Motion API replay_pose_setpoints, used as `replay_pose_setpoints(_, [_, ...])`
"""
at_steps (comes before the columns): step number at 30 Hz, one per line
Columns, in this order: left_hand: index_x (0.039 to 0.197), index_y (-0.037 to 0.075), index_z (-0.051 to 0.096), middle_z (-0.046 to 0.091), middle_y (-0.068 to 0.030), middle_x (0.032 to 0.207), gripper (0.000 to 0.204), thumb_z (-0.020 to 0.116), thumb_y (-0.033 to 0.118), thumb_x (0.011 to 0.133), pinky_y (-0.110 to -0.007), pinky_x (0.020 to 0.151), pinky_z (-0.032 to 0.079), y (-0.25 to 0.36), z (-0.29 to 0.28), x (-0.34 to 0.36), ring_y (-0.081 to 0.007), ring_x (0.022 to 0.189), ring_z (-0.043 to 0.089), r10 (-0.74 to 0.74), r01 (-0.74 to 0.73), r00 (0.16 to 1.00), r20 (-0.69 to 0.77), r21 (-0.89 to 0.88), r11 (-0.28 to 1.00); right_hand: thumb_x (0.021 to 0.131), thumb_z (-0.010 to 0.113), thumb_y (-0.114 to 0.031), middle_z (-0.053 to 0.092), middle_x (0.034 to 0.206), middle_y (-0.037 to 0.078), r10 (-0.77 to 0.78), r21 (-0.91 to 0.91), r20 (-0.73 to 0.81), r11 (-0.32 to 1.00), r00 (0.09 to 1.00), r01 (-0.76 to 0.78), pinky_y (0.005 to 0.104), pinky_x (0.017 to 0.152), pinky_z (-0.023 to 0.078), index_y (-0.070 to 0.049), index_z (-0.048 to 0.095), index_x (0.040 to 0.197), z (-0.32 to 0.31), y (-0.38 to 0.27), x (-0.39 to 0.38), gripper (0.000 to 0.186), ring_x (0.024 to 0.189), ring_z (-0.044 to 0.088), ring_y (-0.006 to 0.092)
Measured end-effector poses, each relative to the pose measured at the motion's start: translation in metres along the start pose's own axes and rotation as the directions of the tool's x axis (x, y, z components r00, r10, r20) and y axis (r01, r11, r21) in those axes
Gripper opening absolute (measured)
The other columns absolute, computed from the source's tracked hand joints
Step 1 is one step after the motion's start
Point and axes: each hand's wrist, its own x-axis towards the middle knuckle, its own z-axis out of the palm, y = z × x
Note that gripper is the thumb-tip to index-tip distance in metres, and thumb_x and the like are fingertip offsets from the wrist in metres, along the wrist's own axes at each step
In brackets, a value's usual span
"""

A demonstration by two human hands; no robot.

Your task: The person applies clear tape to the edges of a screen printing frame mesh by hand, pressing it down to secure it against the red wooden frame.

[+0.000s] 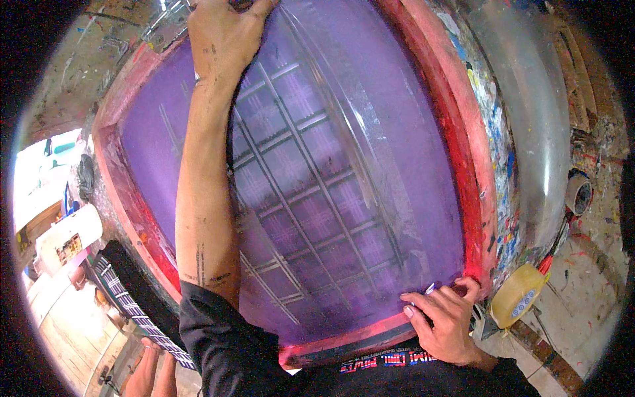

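Fingers [423,306] pinch transparent film [317,198]; left arm outstretched.

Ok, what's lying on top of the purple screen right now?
A clear film sheet printed with a grid pattern lies on the purple screen. The left forearm crosses it, hiding the film's left edge.

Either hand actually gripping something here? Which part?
Left hand grips the far edge of the clear film sheet over the purple screen. Right hand pinches the sheet's near corner at the red frame.
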Motion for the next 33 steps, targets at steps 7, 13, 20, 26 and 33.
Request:
replay_pose_setpoints(7, [0.084, 0.001, 0.063, 0.063, -0.0029, 0.079, 0.010, 0.070, -0.001, 0.078, -0.026, 0.071, 0.050, -0.0020, 0.0018, 0.0006, -0.0112, 0.075, 0.061, -0.001, 0.000, 1.000, -0.020, -0.030, 1.000, 0.083, 0.073, -0.017, 0.066, 0.076, -0.003, 0.042, 0.019, 0.026, 0.999, 0.999, -0.043, 0.0444, 0.090, 0.030, -0.014, 0.074, 0.095, -0.0004, 0.0015, -0.0007, 0.013, 0.070, 0.056, 0.0165])
replay_pose_setpoints(13, [0.087, 0.002, 0.062, 0.063, -0.0001, 0.078, 0.011, 0.070, -0.001, 0.079, -0.025, 0.070, 0.049, -0.0022, 0.0019, 0.0013, -0.0097, 0.074, 0.060, -0.044, 0.049, 0.998, 0.041, -0.115, 0.992, 0.084, 0.072, -0.018, 0.067, 0.077, -0.003, 0.097, 0.017, 0.046, 0.995, 0.994, -0.097, 0.0441, 0.090, 0.030, -0.014, 0.074, 0.096, -0.0001, 0.0007, 0.0003, 0.013, 0.070, 0.057, 0.0166])
replay_pose_setpoints(20, [0.087, 0.002, 0.063, 0.063, -0.0016, 0.079, 0.012, 0.070, -0.001, 0.078, -0.025, 0.071, 0.049, -0.0017, 0.0020, 0.0008, -0.0104, 0.075, 0.061, -0.042, 0.044, 0.999, 0.019, -0.086, 0.995, 0.085, 0.072, -0.018, 0.066, 0.076, -0.002, 0.063, -0.031, 0.098, 0.998, 0.993, -0.061, 0.0441, 0.090, 0.030, -0.014, 0.074, 0.096, -0.0030, 0.0026, 0.0015, 0.012, 0.070, 0.057, 0.0168])
replay_pose_setpoints(26, [0.089, 0.001, 0.063, 0.063, -0.0023, 0.080, 0.013, 0.070, 0.001, 0.077, -0.026, 0.071, 0.049, -0.0028, 0.0003, 0.0016, -0.0108, 0.076, 0.061, -0.029, 0.030, 0.999, 0.024, -0.046, 0.998, 0.085, 0.072, -0.018, 0.065, 0.075, -0.002, 0.046, -0.019, 0.100, 0.999, 0.994, -0.044, 0.0442, 0.089, 0.030, -0.014, 0.074, 0.097, -0.0017, 0.0036, 0.0012, 0.013, 0.069, 0.057, 0.0172])
replay_pose_setpoints(33, [0.090, 0.001, 0.063, 0.063, -0.0019, 0.081, 0.014, 0.070, 0.001, 0.078, -0.026, 0.072, 0.050, 0.0000, 0.0025, -0.0032, -0.0110, 0.077, 0.061, 0.012, -0.014, 0.999, -0.033, -0.049, 0.999, 0.084, 0.072, -0.017, 0.066, 0.075, -0.002, 0.051, -0.009, 0.094, 0.999, 0.994, -0.050, 0.0439, 0.089, 0.030, -0.014, 0.074, 0.096, 0.0008, 0.0038, -0.0002, 0.013, 0.070, 0.057, 0.0169])
